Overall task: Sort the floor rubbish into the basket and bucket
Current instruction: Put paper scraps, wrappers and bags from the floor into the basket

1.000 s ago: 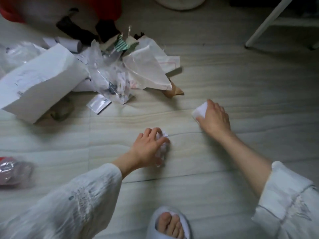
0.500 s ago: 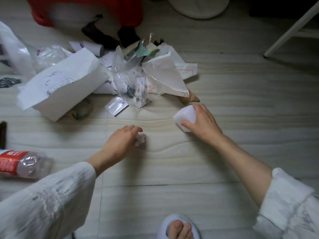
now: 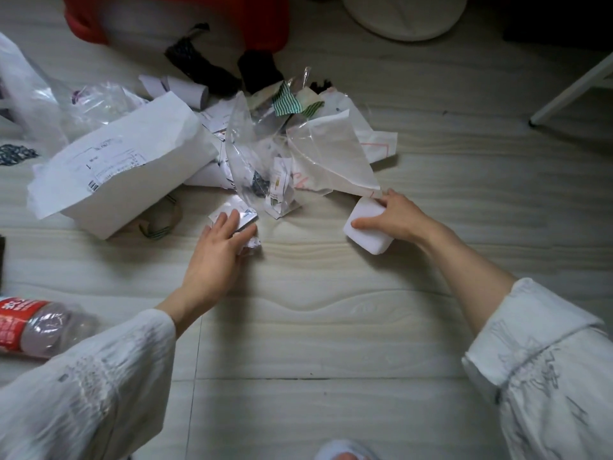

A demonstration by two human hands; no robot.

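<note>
Fingers (image 3: 391, 197) of right hand (image 3: 398, 215) clamped around white block (image 3: 368, 232); left hand (image 3: 215, 250) fingers extended, crumpled paper (image 3: 252, 245) under thumb.

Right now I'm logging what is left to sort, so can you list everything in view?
white foam block: one, white, floor right of centre, in the right hand
crumpled paper scrap: one, white, under the left hand's thumb
foil sachet: one, silver, at the left fingertips
large paper mailer: one, white, left of the pile
clear plastic bags: several, transparent, pile centre
striped scrap: one, green and white, pile top
plastic bottle: one, clear with red label, left edge
red container: one, red, top left
left hand: reaching into the pile
right hand: gripping the block
</note>
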